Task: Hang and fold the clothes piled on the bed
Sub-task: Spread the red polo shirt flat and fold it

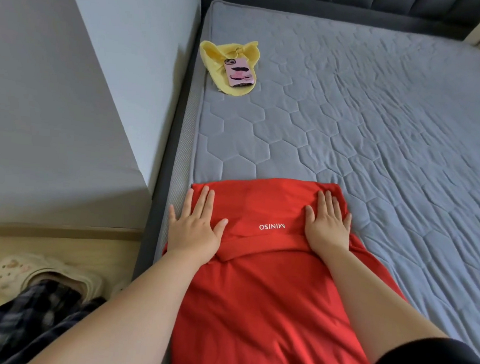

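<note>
A red garment (262, 305) with a small white logo lies flat along the near left part of the grey quilted mattress (382, 130). Its far end is folded back over itself. My left hand (196, 224) presses flat on the left side of that folded part, fingers straight and spread. On the right side of the fold my right hand (328, 221) lies flat in the same way.
A yellow cloth (215, 54) with a pink phone (239, 73) on it sits near the mattress's far left corner. A grey wall block stands left of the bed. My leg in plaid trousers and a cream clog (33, 274) are on the wooden floor.
</note>
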Demonstrator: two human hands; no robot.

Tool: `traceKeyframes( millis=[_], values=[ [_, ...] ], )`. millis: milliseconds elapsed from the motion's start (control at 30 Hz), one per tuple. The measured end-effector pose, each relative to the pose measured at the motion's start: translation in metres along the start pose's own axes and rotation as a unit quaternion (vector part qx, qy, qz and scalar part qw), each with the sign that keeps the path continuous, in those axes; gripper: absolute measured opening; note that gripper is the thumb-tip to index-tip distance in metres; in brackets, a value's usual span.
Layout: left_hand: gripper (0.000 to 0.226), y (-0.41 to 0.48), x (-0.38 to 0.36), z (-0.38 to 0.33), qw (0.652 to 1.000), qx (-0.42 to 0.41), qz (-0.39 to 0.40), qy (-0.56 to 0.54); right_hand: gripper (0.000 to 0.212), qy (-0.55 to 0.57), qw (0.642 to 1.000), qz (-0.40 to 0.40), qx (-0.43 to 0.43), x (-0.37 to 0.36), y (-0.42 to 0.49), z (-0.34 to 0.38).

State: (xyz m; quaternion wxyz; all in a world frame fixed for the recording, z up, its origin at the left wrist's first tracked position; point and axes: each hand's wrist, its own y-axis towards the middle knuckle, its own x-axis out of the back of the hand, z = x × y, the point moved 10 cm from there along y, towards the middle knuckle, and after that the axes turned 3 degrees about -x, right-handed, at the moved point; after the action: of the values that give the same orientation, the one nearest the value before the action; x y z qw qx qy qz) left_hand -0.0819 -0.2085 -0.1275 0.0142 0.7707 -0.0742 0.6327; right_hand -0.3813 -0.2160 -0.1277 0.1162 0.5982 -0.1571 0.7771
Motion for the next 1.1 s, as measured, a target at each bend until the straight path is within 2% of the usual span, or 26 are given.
traceKeyframes(
  millis=[100,200,267,367,500,533,600,667,767,833,900,933,1000,1100],
  values=[
    [0.069,0.0,0.011,-0.005,1.0,-0.004,-0.009,0.022,0.063,-0.063,0.998,-0.021,0.007,0.008,-0.004,0.01],
    [0.053,0.017,0.053,-0.02,0.994,-0.019,-0.099,0.03,0.063,-0.103,0.992,-0.058,0.033,0.023,-0.009,0.029],
    [0.045,0.028,0.071,-0.031,0.991,-0.036,-0.125,0.019,0.072,-0.109,0.988,-0.068,0.086,0.031,-0.009,0.052],
    [0.063,0.043,0.06,-0.039,0.996,-0.064,-0.059,-0.008,0.093,-0.135,0.974,-0.06,0.173,0.042,-0.003,0.091],
    [0.076,0.06,0.044,-0.033,0.997,-0.056,0.054,0.023,0.082,-0.2,0.946,0.053,0.25,0.029,0.01,0.112],
    [0.076,0.064,0.046,-0.031,0.996,-0.054,0.066,0.035,0.077,-0.209,0.941,0.074,0.256,0.027,0.014,0.113],
    [0.062,0.071,0.052,-0.032,0.994,-0.064,0.077,0.047,0.06,-0.216,0.939,0.098,0.249,0.03,0.024,0.109],
    [0.048,0.072,0.056,-0.031,0.994,-0.067,0.085,0.006,0.047,-0.243,0.936,0.114,0.228,0.035,0.033,0.102],
    [0.046,0.07,0.059,-0.025,0.992,-0.047,0.109,-0.038,0.05,-0.285,0.934,0.109,0.187,0.043,0.038,0.09],
    [0.045,0.07,0.062,-0.018,0.993,-0.016,0.112,-0.036,0.045,-0.303,0.933,0.082,0.173,0.048,0.037,0.087],
    [0.041,0.069,0.07,-0.01,0.996,0.027,0.078,-0.039,0.025,-0.323,0.928,0.03,0.184,0.06,0.034,0.093],
    [0.035,0.067,0.077,-0.007,0.997,0.041,0.043,-0.041,0.018,-0.324,0.927,0.0,0.19,0.068,0.032,0.098],
    [0.025,0.061,0.098,-0.008,0.997,0.04,-0.046,-0.039,0.017,-0.302,0.93,-0.073,0.197,0.092,0.028,0.107],
    [0.026,0.049,0.143,-0.015,0.98,-0.007,-0.19,-0.057,0.018,-0.21,0.926,-0.223,0.221,0.146,0.016,0.124]
  ],
)
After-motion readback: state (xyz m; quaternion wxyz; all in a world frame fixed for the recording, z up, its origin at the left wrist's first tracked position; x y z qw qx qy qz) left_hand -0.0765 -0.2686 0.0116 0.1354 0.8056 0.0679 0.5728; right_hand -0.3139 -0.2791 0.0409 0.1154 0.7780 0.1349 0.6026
